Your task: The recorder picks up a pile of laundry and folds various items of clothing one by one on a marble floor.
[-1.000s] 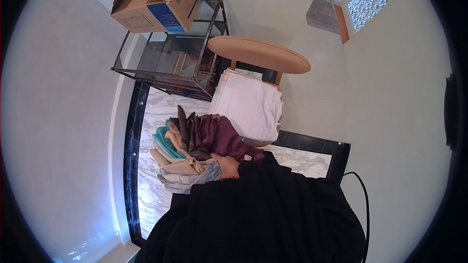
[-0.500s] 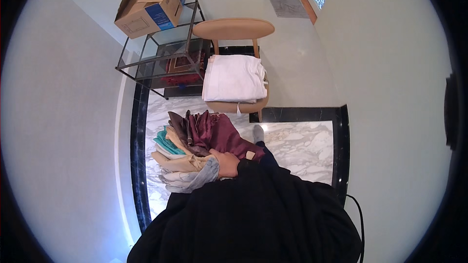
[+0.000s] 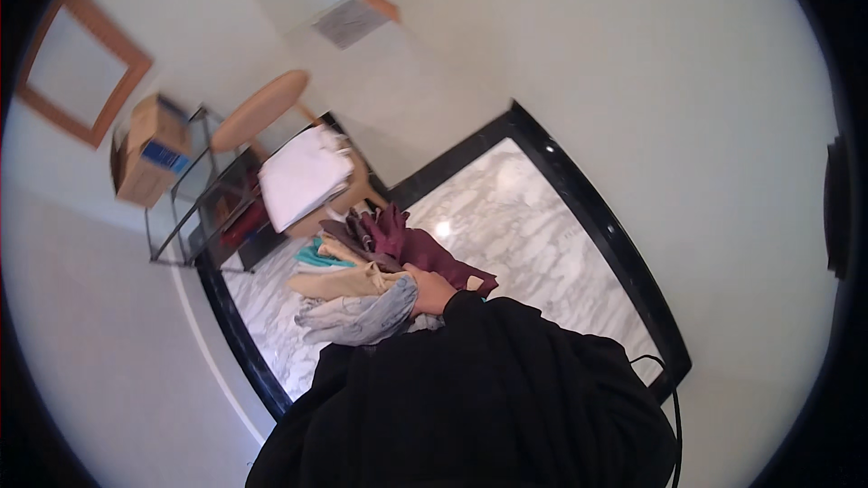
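A bundle of folded cloths is held against my front at waist height. In it I see a maroon cloth (image 3: 438, 255), a dark brown one, a teal cloth (image 3: 316, 255), a beige cloth (image 3: 339, 284) and a mottled grey cloth (image 3: 362, 314). My right hand (image 3: 429, 291), coming out of a black sleeve, is closed on the bundle between the maroon and grey cloths; its fingertips are partly hidden. My left hand does not show.
Ahead to the left stands a chair (image 3: 262, 111) with folded white cloth (image 3: 306, 176) on its seat. Beside it, a glass-and-metal shelf (image 3: 181, 226) carries a cardboard box (image 3: 155, 149). Walls enclose the marble floor (image 3: 542, 217). A black cable (image 3: 676, 407) hangs at my right.
My view has turned to the right, so the chair, shelf and box now lie farther left and tilted. The cloth bundle stays in my grip at my front.
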A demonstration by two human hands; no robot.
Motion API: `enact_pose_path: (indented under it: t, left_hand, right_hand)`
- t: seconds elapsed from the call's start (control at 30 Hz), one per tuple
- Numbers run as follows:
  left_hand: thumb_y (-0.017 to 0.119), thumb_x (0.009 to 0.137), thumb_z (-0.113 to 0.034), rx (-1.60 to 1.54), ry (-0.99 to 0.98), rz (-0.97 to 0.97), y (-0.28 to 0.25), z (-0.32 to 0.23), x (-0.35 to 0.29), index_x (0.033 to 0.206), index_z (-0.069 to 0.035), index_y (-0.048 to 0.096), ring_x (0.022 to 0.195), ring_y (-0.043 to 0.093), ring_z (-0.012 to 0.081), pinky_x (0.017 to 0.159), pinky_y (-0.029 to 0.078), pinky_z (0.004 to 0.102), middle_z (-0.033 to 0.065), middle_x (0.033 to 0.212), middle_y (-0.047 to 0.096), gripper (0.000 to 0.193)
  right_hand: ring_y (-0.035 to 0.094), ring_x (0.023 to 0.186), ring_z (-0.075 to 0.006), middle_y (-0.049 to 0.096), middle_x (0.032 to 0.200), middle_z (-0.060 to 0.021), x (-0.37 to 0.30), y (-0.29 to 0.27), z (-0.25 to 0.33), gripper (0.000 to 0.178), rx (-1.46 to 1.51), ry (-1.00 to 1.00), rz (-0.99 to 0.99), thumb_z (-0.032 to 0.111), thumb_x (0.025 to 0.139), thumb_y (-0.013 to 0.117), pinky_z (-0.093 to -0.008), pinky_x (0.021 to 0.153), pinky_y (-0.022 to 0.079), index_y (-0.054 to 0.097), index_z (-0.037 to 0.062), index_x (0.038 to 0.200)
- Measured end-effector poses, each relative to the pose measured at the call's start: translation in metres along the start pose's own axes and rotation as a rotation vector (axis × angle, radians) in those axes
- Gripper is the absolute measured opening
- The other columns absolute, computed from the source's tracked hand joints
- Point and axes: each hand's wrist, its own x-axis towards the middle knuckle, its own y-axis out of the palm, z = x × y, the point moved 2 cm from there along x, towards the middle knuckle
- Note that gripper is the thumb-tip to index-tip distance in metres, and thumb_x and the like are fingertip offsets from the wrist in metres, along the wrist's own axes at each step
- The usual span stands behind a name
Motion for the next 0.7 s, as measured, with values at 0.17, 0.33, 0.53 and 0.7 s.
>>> enact_pose_path:
  t: [0.17,0.33,0.53,0.7]
  left_hand:
    - [0.057,0.080,-0.020,0.153,0.185,0.133,0.061,-0.128,0.057,0.122,-0.018,0.063,0.101,0.064,0.0320,0.087,0.050,0.0401,0.0170,0.111,0.067,0.043]
    - [0.056,0.080,-0.019,0.336,0.368,0.313,0.146,-0.269,0.073,0.124,-0.017,0.067,0.097,0.066,0.0317,0.086,0.051,0.0368,0.0182,0.105,0.070,0.046]
    - [0.052,0.081,-0.011,0.462,0.498,0.608,0.293,-0.387,0.081,0.111,-0.003,0.073,0.084,0.067,0.0199,0.076,0.053,0.0330,0.0142,0.109,0.073,0.037]
    - [0.051,0.084,-0.014,0.533,0.563,0.733,0.459,-0.465,0.096,0.086,0.005,0.070,0.077,0.065,0.0168,0.072,0.053,0.0300,0.0086,0.120,0.071,0.026]
  right_hand:
    - [0.065,0.107,-0.0383,0.069,0.108,-0.0216,-0.141,-0.071,-0.127,0.090,0.264,0.138,-0.372,0.022,0.045,0.092,-0.0422,0.091,0.052,0.052,0.0036,0.124]
    - [0.066,0.108,-0.0319,0.070,0.110,-0.0174,-0.315,-0.119,-0.228,0.086,0.312,0.345,-0.895,0.024,0.040,0.092,-0.0387,0.094,0.051,0.058,0.0023,0.116]
    - [0.067,0.103,-0.0269,0.070,0.108,-0.0157,-0.521,-0.155,-0.342,0.082,0.566,0.754,-1.393,0.019,0.042,0.090,-0.0346,0.091,0.052,0.061,-0.0020,0.116]
    - [0.068,0.104,-0.0290,0.069,0.112,-0.0185,-0.701,-0.190,-0.474,0.088,0.746,0.948,-1.678,0.021,0.041,0.090,-0.0356,0.091,0.052,0.059,-0.0052,0.119]
